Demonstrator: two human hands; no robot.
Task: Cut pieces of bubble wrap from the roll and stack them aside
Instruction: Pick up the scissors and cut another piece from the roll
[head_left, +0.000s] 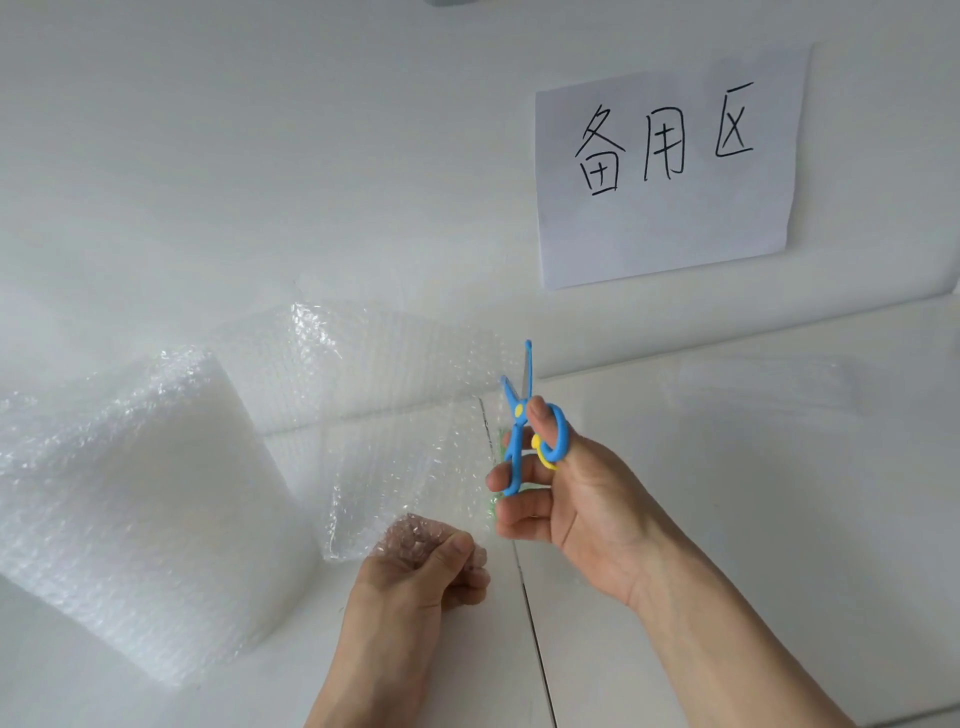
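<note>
Our right hand (566, 499) grips blue scissors (524, 421), blades parted, our left hand (421, 561) fingers pinching the bubble wrap sheet (405, 415), bubble wrap roll (130, 499) left of them on the tabletop (727, 467)

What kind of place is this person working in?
Probably a plain packing or craft work table against a white wall. A big roll of clear bubble wrap lies on the white tabletop, the right hand holds small blue and yellow plastic scissors, and a handwritten white paper sign marks the wall.
</note>
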